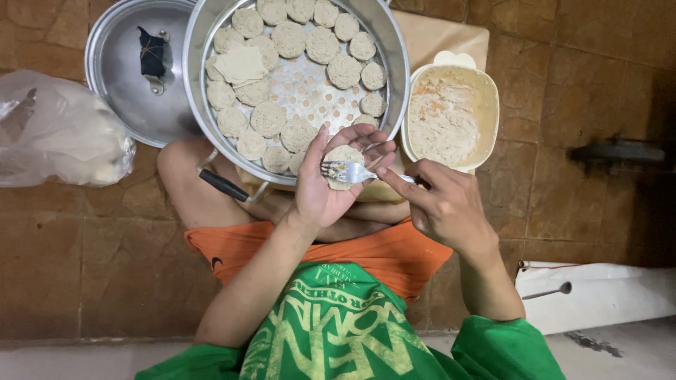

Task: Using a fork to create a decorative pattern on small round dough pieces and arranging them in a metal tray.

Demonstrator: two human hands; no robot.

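My left hand (324,190) cups a round dumpling (343,156) of pale dough with filling in its palm. My right hand (440,204) grips a metal fork (352,171) by the handle, its tines resting on the dumpling's filling. Both hands hover over my lap, just at the near rim of a perforated metal steamer tray (204,105) holding several finished dumplings (289,39) and one flat wrapper (241,65). To the right of the fork stands a cream plastic bowl (489,105) of minced filling.
A steamer lid (120,77) with a black knob lies left of the tray. A clear plastic bag (60,134) with pale contents sits at far left on the brown tiled floor. A white board with a spoon (549,290) lies at lower right.
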